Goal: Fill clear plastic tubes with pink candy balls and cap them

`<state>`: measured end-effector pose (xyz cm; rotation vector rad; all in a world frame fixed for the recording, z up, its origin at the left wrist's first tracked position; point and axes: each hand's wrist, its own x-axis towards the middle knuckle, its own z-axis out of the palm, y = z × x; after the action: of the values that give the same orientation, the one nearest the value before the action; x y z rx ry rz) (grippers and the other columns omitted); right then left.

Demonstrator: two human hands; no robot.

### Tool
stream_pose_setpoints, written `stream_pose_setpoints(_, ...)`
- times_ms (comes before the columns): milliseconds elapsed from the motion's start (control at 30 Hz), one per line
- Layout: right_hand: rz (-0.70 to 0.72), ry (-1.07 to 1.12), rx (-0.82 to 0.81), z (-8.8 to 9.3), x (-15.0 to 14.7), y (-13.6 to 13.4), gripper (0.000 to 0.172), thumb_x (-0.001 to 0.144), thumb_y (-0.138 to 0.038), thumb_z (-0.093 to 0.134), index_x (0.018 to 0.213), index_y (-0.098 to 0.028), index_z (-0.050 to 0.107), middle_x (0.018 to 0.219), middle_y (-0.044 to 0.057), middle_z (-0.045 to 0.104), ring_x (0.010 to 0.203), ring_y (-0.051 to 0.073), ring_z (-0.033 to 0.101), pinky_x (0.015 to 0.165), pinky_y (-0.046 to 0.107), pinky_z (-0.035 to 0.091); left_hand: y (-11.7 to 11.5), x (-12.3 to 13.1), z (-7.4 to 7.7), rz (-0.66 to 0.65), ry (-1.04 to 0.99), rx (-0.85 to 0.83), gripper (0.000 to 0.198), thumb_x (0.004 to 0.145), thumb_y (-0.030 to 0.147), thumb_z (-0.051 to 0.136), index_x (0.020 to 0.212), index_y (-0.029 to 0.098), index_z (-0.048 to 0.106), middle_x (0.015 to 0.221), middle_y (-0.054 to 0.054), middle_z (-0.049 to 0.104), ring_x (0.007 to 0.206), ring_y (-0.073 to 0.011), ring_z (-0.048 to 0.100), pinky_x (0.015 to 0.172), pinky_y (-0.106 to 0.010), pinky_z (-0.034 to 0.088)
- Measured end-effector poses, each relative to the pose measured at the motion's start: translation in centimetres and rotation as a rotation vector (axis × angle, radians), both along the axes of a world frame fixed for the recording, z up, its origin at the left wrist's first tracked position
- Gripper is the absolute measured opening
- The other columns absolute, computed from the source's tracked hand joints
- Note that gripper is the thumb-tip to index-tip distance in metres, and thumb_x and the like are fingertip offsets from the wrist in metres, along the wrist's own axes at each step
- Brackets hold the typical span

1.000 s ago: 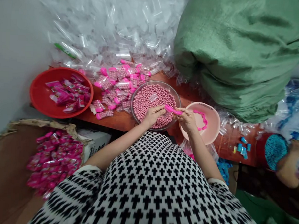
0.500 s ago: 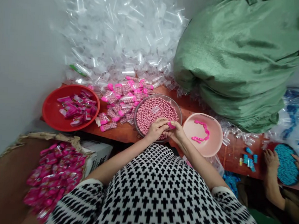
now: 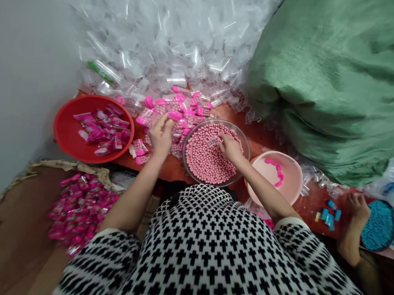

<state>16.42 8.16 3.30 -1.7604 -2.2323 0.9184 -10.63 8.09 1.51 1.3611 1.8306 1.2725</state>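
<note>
My left hand is over the pile of filled pink-capped tubes, pinching one pink-capped tube between its fingertips. My right hand rests in the clear bowl of pink beads, its fingers closed on a small clear tube. A pale pink bowl with a few pink caps stands just right of my right arm.
A red bowl of pink packets sits at the left, and a cardboard box of more packets lies below it. Clear empty tubes are heaped at the back. A big green sack fills the right. Another person's hand is near blue beads.
My hands have parted. The left has carried the capped tube left to the pile of filled tubes. The right has gone into the bead bowl and taken an empty tube.
</note>
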Motion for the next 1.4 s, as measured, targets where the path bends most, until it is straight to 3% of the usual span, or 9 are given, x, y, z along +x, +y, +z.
stream_pose_setpoints(233, 0.396, -0.235, 0.109, -2.6, -1.3, 0.6, 0.027, 0.097, -0.021, 0.041, 0.113, -0.013, 0.061, 0.12, 0.017, 0.06, 0.112, 0.027, 0.05, 0.094, 0.04, 0.042, 3.2, -3.2, -3.6, 0.049, 0.27, -0.042, 0.049, 0.089, 0.025, 0.062, 0.134, 0.008, 0.051, 0.144, -0.01, 0.048, 0.139, -0.0253, 0.029, 0.12, -0.051, 0.018)
stream_pose_setpoints(400, 0.162, 0.162, -0.029, -2.7, 1.2, 0.0, 0.018, 0.089, -0.033, 0.059, 0.092, -0.015, 0.059, 0.091, 0.007, 0.064, 0.085, 0.018, 0.056, 0.078, 0.03, 0.043, -0.9, 1.7, -0.7, -0.138, 0.316, 0.156, 0.036, 0.096, 0.036, 0.049, 0.122, 0.014, 0.06, 0.131, -0.009, 0.057, 0.129, -0.0233, 0.045, 0.115, -0.043, 0.031)
stream_pose_setpoints(567, -0.12, 0.626, -0.132, -1.3, 1.9, -2.5, 0.037, 0.077, -0.053, 0.068, 0.086, -0.02, 0.054, 0.08, 0.0, 0.058, 0.074, 0.014, 0.055, 0.072, 0.027, 0.046, -5.2, 9.0, 1.5, -0.535, 0.036, 0.044, 0.022, 0.091, 0.034, 0.053, 0.104, 0.018, 0.062, 0.118, -0.009, 0.065, 0.114, -0.0198, 0.058, 0.102, -0.037, 0.045)
stream_pose_setpoints(733, -0.225, 0.779, -0.304, 0.5, 2.5, -4.8, 0.053, 0.078, -0.059, 0.062, 0.115, -0.024, 0.049, 0.084, 0.0, 0.063, 0.072, 0.017, 0.062, 0.069, 0.032, 0.053, -6.6, 12.1, 1.3, -0.523, -0.241, -0.153, 0.02, 0.086, 0.034, 0.057, 0.099, 0.018, 0.058, 0.096, -0.004, 0.066, 0.087, -0.0165, 0.064, 0.076, -0.027, 0.052)
stream_pose_setpoints(867, 0.076, 0.353, -0.007, 2.7, 4.1, -5.0, 0.05, 0.083, -0.048, 0.064, 0.125, -0.022, 0.053, 0.121, 0.01, 0.063, 0.109, 0.026, 0.059, 0.088, 0.04, 0.05, -6.9, 11.9, 1.8, -0.643, -0.191, -0.198, 0.014, 0.082, 0.031, 0.06, 0.085, 0.018, 0.057, 0.078, 0.001, 0.063, 0.071, -0.0135, 0.061, 0.067, -0.024, 0.047)
stream_pose_setpoints(967, 0.428, 0.069, 0.102, 3.9, 4.5, -4.6, 0.034, 0.088, -0.034, 0.061, 0.119, -0.019, 0.06, 0.121, 0.012, 0.064, 0.112, 0.027, 0.056, 0.092, 0.04, 0.046, -7.1, 11.5, 2.4, -0.751, -0.07, -0.184, 0.018, 0.082, 0.034, 0.063, 0.076, 0.018, 0.056, 0.068, 0.003, 0.061, 0.063, -0.0118, 0.056, 0.066, -0.024, 0.045)
stream_pose_setpoints(1067, 0.537, -0.158, 0.119, 3.5, 4.1, -4.1, 0.026, 0.09, -0.022, 0.057, 0.115, -0.016, 0.062, 0.106, 0.013, 0.068, 0.101, 0.025, 0.059, 0.085, 0.035, 0.047, -7.3, 10.6, 2.4, -0.691, -0.088, -0.167, 0.02, 0.081, 0.037, 0.064, 0.076, 0.018, 0.058, 0.072, 0.001, 0.064, 0.067, -0.0135, 0.06, 0.068, -0.025, 0.048)
stream_pose_setpoints(1200, 0.339, -0.456, 0.098, 0.5, 2.8, -3.7, 0.026, 0.093, -0.011, 0.042, 0.107, -0.008, 0.063, 0.104, 0.021, 0.066, 0.1, 0.027, 0.058, 0.078, 0.033, 0.045, -7.9, 8.1, 1.4, -0.438, -0.15, -0.174, 0.021, 0.078, 0.038, 0.066, 0.083, 0.017, 0.063, 0.088, -0.005, 0.071, 0.083, -0.0181, 0.067, 0.078, -0.029, 0.052)
stream_pose_setpoints(1400, 0.242, -0.12, -0.169, -4.7, -1.0, -4.2, 0.022, 0.083, -0.005, 0.047, 0.097, -0.013, 0.061, 0.1, 0.013, 0.067, 0.092, 0.021, 0.059, 0.082, 0.03, 0.043, -9.7, 5.1, 0.3, -0.271, -0.101, -0.232, 0.019, 0.08, 0.032, 0.063, 0.091, 0.017, 0.067, 0.093, -0.005, 0.074, 0.083, -0.0174, 0.069, 0.08, -0.03, 0.055)
